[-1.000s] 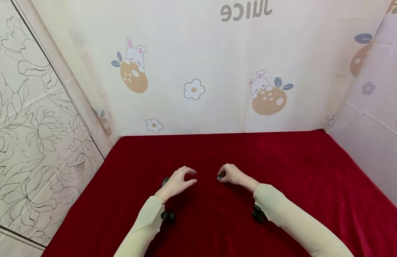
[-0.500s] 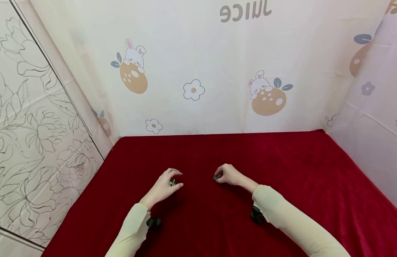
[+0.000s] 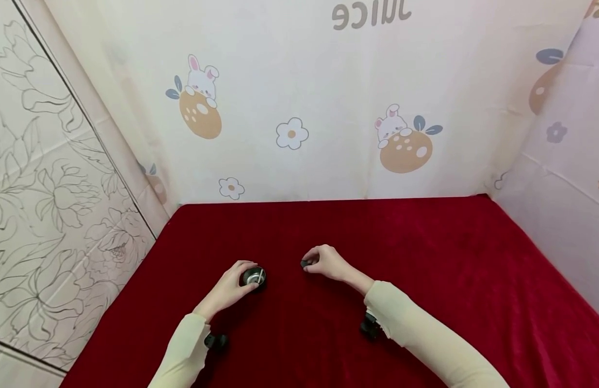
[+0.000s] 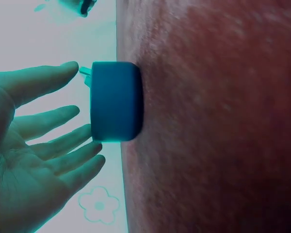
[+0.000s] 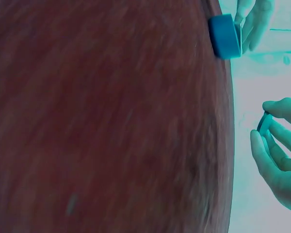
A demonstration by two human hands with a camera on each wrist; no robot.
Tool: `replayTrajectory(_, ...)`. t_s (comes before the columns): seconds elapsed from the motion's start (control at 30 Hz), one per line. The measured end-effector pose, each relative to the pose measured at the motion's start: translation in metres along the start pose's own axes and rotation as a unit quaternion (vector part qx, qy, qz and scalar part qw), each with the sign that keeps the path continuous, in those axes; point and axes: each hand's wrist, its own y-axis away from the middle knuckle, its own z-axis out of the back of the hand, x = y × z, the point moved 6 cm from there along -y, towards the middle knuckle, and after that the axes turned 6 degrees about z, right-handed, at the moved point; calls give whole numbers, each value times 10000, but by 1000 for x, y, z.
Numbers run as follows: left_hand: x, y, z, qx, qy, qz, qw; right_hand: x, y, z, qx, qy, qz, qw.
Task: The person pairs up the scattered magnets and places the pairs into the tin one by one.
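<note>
On the red cloth stands a small round dark bowl (image 3: 254, 277), silvery inside, with a thin pale strip across its mouth. In the left wrist view its plain outer wall (image 4: 114, 102) shows from the side, and small prongs stick out at the rim. My left hand (image 3: 229, 285) is at the bowl's left side, thumb and fingers spread, fingertips right at the rim. To the right of the bowl, my right hand (image 3: 325, 263) pinches a small dark flat disc (image 5: 265, 123) between thumb and fingers, held above the cloth.
The red velvet cloth (image 3: 401, 242) covers the table. Behind it hangs a pale printed curtain (image 3: 328, 108), with more panels at the left and right sides. A dark camera (image 3: 217, 341) sits on the left wrist and another camera (image 3: 370, 326) on the right wrist.
My left hand has drawn back leftward and toward the body, uncovering the bowl it hid. My right hand has moved left, bringing the disc nearer the bowl.
</note>
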Motion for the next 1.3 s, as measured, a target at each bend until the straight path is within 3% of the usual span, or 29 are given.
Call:
replayTrajectory(0.3, 11, 3, 1, 34, -60, 113, 9999, 18, -15, -21, 79, -196, 31, 9998)
replayTrajectory(0.6, 21, 3, -2, 159, 226, 334, 9991, 33, -24, -35, 105, -183, 115, 9997)
replayTrajectory(1.3, 22, 0, -3, 452, 1009, 473, 9927, 44, -39, -65, -40, -382, 9, 9993)
